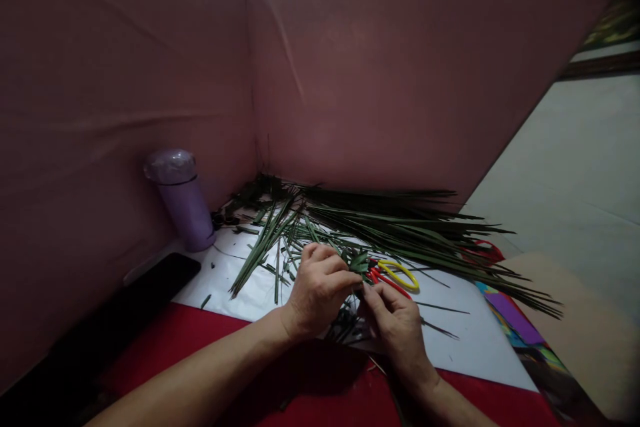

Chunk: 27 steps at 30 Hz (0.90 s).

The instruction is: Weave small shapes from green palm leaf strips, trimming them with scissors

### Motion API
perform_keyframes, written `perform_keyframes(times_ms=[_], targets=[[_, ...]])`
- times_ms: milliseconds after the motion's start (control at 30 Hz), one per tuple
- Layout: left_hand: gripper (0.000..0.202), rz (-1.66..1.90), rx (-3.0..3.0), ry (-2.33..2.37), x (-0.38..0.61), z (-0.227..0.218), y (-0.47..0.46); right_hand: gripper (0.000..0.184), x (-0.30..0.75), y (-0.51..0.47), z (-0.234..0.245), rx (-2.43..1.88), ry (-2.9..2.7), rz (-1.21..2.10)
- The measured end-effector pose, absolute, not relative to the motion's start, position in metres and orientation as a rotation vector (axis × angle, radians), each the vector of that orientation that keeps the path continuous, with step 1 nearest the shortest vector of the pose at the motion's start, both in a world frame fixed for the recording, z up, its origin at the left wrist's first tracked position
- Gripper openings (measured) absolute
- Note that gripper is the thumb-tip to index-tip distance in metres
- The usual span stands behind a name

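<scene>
My left hand (320,287) and my right hand (395,327) meet over the front of a white sheet (480,340). Fingers of both are closed in a pinch on a small woven piece of green leaf strips (359,263), whose top shows between them. The pinched part itself is mostly hidden by the fingertips. Right behind my right hand lie scissors (397,275) with one yellow and one red handle loop. Thin dark strips hang or lie beneath the hands; I cannot tell which.
Long green leaf blades (395,220) lie in a bundle at the back right, with shorter cut strips (267,240) to their left. A purple bottle (187,203) stands by the left partition, near a black phone (170,277). Pink partitions (360,80) rise behind. Red cloth (205,333) covers the front.
</scene>
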<state>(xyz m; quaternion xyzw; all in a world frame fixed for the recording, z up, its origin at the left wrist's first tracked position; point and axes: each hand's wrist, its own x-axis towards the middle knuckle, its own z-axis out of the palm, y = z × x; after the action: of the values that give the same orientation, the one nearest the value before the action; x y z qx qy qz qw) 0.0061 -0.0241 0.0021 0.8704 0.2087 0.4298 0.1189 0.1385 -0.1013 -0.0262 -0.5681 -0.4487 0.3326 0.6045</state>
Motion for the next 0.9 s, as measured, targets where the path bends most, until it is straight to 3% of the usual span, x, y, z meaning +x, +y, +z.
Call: perform_keyframes(times_ms=[133,467,667,900], targets=[[0.021,1.195,2.447,0.718,0.006,0.021,-0.013,0.035,0.138,-0.099,-0.028,-1.216,-0.964,0.856],[0.024,1.601,1.967,1.205,-0.054,0.100,0.068,0.039,0.137,-0.100,-0.027,-1.209,-0.993,0.891],[0.027,1.451,2.164,1.854,-0.096,0.093,0.134,0.036,0.138,-0.102,-0.028,-1.228,-1.017,0.921],[0.029,1.002,2.266,2.084,-0.109,0.049,0.185,0.035,0.138,-0.099,-0.029,-1.261,-0.983,0.937]])
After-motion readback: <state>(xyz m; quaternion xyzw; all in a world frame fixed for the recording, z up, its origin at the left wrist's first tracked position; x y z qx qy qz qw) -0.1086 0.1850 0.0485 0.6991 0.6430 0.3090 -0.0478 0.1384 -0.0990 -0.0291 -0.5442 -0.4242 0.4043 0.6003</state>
